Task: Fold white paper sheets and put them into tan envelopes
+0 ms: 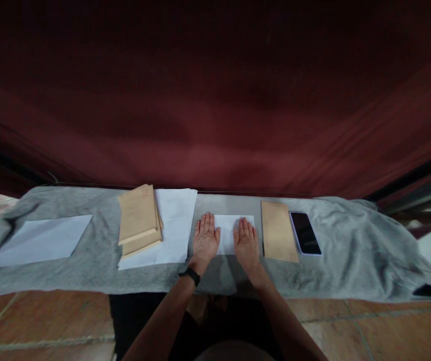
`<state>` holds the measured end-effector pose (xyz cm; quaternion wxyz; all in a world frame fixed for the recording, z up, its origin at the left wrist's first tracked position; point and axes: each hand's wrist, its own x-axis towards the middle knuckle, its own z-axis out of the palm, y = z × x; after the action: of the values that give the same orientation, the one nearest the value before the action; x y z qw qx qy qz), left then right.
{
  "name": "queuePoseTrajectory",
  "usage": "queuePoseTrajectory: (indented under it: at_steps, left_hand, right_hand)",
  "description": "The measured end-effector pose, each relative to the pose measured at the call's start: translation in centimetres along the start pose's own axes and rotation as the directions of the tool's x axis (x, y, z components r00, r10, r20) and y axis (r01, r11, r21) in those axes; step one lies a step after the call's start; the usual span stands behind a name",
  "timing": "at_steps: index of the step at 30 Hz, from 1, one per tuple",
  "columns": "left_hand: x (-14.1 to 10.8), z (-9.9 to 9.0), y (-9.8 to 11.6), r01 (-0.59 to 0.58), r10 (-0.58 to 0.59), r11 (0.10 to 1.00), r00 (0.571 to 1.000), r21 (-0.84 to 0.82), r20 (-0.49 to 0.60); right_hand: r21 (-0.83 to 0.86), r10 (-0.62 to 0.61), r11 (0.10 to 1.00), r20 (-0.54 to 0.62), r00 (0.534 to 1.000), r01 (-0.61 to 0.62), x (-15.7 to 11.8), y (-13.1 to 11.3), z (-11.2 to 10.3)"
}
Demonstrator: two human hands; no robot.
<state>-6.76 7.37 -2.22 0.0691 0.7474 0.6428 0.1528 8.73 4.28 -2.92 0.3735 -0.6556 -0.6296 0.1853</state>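
Note:
A small white paper (226, 233) lies flat on the grey cloth in front of me. My left hand (205, 238) rests palm down over its left edge, fingers stretched out, a black band on the wrist. Over its right part lies my right hand (247, 242), also flat with the fingers extended. Just right of that hand is a brown envelope (278, 231). Several brown envelopes (137, 213) are stacked on white sheets (176, 225) to the left of my left hand.
A phone (305, 233) with a dark screen lies beside the right envelope. Another white sheet (42, 240) is at the far left of the grey cloth (351, 245). Dark red fabric (215, 125) rises behind the cloth's far edge. Tiled floor (50, 321) shows below.

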Motion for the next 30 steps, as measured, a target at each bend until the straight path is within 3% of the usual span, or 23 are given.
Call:
queuePoseTrajectory:
  at_steps: [3, 5, 13, 17, 22, 25, 27, 30]
  left_hand:
    - [-0.1, -0.4, 0.2, -0.019, 0.019, 1.000, 1.000, 0.013, 0.005]
    - [-0.1, -0.6, 0.3, -0.022, 0.022, 1.000, 1.000, 0.013, 0.013]
    - [0.0, -0.5, 0.3, 0.005, -0.005, 1.000, 1.000, -0.021, 0.027]
    - [0.0, -0.6, 0.3, 0.012, -0.011, 0.999, 1.000, -0.048, 0.029]
    - [0.0, -0.7, 0.1, 0.001, -0.001, 1.000, 1.000, -0.028, 0.020]
    - [-0.1, -0.9, 0.3, 0.002, -0.002, 0.999, 1.000, -0.033, -0.004]
    - [-0.3, -1.0, 0.9, -0.062, 0.060, 0.995, 0.998, -0.081, -0.017]
    - [-0.8, -0.7, 2.2, -0.279, 0.297, 0.936, 0.953, -0.212, 0.057]
  right_hand:
    - [-0.012, -0.119, 0.992, 0.157, 0.980, 0.122, 1.1, -0.7, 1.2]
    - [-0.015, -0.156, 0.987, 0.201, 0.967, 0.162, 1.6, -0.8, 1.7]
    - [-0.091, -0.102, 0.989, 0.143, 0.984, 0.116, 2.3, 0.7, 0.1]
    - [-0.082, -0.125, 0.986, 0.204, 0.971, 0.144, 0.1, 0.0, -0.9]
    - [0.053, -0.131, 0.991, 0.277, 0.952, 0.121, -4.2, -0.7, -2.8]
    - [0.099, -0.146, 0.988, 0.291, 0.945, 0.122, -5.3, -0.7, -3.7]
    - [0.109, -0.154, 0.986, 0.289, 0.945, 0.127, -5.5, -0.6, -4.0]
    - [0.115, -0.158, 0.985, 0.281, 0.947, 0.130, -5.3, -0.5, -4.1]
